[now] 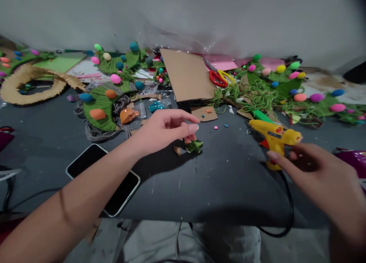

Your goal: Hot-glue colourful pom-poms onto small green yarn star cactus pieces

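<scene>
My left hand (170, 131) hovers over the dark table with its fingers loosely curved and apart, holding nothing that I can see. Just below its fingertips lies a small green ribbon-like piece (195, 146), beside a scrap of cardboard (177, 151). On the right, my right hand (317, 175) pinches the handle of a yellow hot glue gun (276, 135) between thumb and fingers. The gun's nozzle points left, and a black cord (290, 202) runs down from the handle. A green object (261, 116) lies behind the gun.
A smartphone (91, 156) lies beneath my left forearm. Farther back are a cardboard sheet (185, 76), red- and yellow-handled scissors (219, 78), green yarn (257, 97) and a tan wrapped ring (17, 95). Green pieces with colored balls (100, 106) line the back. The table's front edge is near.
</scene>
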Tool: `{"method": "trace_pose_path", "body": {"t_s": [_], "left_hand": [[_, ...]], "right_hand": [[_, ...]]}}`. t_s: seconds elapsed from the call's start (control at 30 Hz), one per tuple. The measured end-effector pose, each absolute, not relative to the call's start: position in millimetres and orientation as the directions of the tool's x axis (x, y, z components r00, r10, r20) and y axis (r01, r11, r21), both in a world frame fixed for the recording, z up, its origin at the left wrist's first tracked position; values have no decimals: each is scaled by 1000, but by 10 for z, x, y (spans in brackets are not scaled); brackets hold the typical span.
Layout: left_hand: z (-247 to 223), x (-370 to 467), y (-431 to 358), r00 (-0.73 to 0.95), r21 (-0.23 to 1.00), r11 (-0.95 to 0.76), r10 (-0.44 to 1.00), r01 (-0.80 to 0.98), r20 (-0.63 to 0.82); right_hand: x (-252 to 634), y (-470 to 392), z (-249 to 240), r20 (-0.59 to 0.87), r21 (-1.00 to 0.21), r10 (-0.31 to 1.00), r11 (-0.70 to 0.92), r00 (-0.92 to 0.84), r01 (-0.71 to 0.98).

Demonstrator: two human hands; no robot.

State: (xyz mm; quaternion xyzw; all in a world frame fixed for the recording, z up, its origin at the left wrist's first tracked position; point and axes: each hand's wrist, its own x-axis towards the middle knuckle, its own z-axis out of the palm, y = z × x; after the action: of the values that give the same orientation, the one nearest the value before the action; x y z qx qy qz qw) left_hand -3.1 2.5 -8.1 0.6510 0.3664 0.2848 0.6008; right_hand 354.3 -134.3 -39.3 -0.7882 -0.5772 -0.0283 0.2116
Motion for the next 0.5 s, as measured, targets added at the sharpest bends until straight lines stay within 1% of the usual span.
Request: {"method": "trace_pose_path", "body": {"t_s": [0.1, 0.13, 0.17, 0.23, 0.27, 0.33, 0.37, 0.4, 0.43, 0.5], "left_hand": [[-82, -42, 28, 557, 993, -12, 829, 119, -57], [-92, -44, 33, 554, 994, -6, 831, 106, -54], [-104, -44, 38, 555, 996, 2, 830, 94, -54], [-124, -41, 44, 568, 997, 16, 821, 72, -54], [-127, -37, 46, 574, 997, 18, 817, 73, -57], [-122, -30, 46, 571, 995, 8, 818, 95, -61], [-117, -27, 46, 562, 994, 0, 825, 112, -64], [-111, -26, 47, 550, 992, -6, 832, 129, -67], [-108, -27, 48, 539, 990, -12, 840, 143, -67], [-110, -33, 55, 533, 990, -14, 844, 139, -63]], "right_hand": [[3307, -1233, -433, 263, -191, 896, -315, 357, 930], [3273, -1215, -432, 268, -188, 896, -312, 355, 931], [3258, -1203, -420, 274, -217, 895, -298, 351, 930], [3257, -1187, -353, 268, -334, 899, -252, 348, 908], [3256, -1176, -300, 242, -419, 902, -236, 358, 877], [3229, -1129, -169, 101, -602, 928, -231, 360, 765], [3204, -1089, -103, 5, -687, 946, -231, 323, 689], [3173, -1037, -46, -75, -745, 963, -226, 258, 627], [3142, -974, -1, -124, -775, 974, -213, 187, 594], [3084, -831, 36, -148, -762, 987, -154, 63, 629]]}}
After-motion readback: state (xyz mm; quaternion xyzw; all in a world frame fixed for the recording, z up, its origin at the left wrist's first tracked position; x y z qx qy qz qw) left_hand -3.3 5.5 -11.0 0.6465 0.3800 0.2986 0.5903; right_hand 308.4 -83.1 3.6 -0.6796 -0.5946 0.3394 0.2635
